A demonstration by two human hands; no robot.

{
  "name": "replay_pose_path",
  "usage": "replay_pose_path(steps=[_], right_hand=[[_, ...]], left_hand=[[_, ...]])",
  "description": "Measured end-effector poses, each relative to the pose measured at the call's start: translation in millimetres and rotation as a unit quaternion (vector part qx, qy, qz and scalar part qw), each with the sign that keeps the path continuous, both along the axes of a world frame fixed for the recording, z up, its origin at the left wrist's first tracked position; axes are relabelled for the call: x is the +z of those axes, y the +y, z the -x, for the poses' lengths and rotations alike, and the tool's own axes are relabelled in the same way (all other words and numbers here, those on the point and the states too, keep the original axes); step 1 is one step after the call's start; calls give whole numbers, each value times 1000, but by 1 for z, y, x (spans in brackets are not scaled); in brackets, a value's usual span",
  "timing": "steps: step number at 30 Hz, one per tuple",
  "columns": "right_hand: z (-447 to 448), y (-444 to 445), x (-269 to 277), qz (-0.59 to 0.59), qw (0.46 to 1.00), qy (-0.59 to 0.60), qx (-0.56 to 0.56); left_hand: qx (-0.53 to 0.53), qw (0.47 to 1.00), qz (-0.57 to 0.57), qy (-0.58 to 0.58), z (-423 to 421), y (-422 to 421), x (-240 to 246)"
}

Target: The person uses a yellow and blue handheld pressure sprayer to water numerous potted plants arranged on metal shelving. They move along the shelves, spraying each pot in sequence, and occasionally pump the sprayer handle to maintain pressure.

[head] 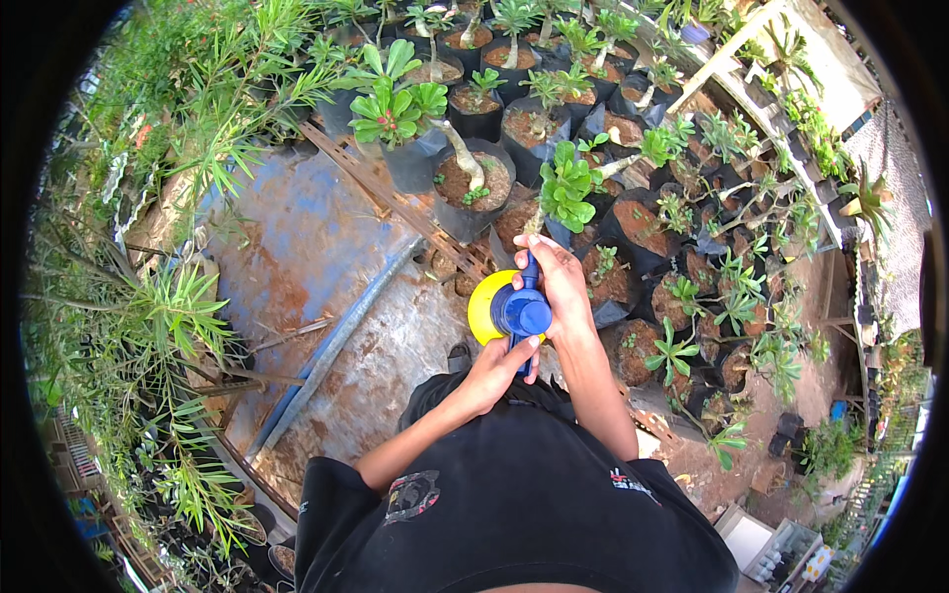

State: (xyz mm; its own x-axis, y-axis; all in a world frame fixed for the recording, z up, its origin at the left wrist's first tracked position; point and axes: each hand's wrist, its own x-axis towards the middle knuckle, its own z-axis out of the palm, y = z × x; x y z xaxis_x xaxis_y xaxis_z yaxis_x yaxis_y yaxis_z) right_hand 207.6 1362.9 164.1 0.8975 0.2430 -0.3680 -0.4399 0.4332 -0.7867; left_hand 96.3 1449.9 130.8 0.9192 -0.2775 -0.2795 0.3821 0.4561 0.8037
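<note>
In front of my torso is a hand pump sprayer (529, 315) with a blue head and a round yellow tank (483, 308), seen from above. My left hand (495, 370) wraps around the blue handle on the side nearest me, its thumb on top. At the far side, my right hand (552, 280) has its fingers on the blue nozzle, which points away from me. Just beyond those fingertips stands a leafy potted plant (568, 189), apparently an adenium, whose stem base is partly hidden by my hand. No spray can be made out.
Several adeniums in black grow bags (474, 194) crowd the ground ahead and to the right. A rusty metal bar (385, 194) runs along their left side. A blue-grey pipe or edge (345, 333) crosses the stained floor. Long-leaved shrubs (174, 319) lean in from the left.
</note>
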Motion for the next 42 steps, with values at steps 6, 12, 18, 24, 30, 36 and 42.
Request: replay_pose_path(steps=[6, 12, 18, 24, 30, 36, 42], right_hand=[[-8, 17, 6, 14, 999, -12, 47], [-15, 30, 7, 0, 997, -20, 80], [-16, 45, 5, -14, 992, -15, 122], [-14, 59, 0, -22, 988, 1, 151], [-10, 60, -3, -41, 986, 11, 161], [-4, 46, -2, -35, 988, 25, 147], [6, 23, -10, -25, 992, 21, 125]], left_hand=[[42, 999, 15, -7, -3, 5, -1], [58, 998, -6, -21, -6, 15, -2], [87, 996, 2, 1, -3, 22, -3], [116, 993, 11, 15, 4, 27, -4], [146, 989, 3, 16, 10, 24, -4], [146, 989, -7, 30, 15, 14, -1], [139, 990, -10, 35, 23, -8, -2]])
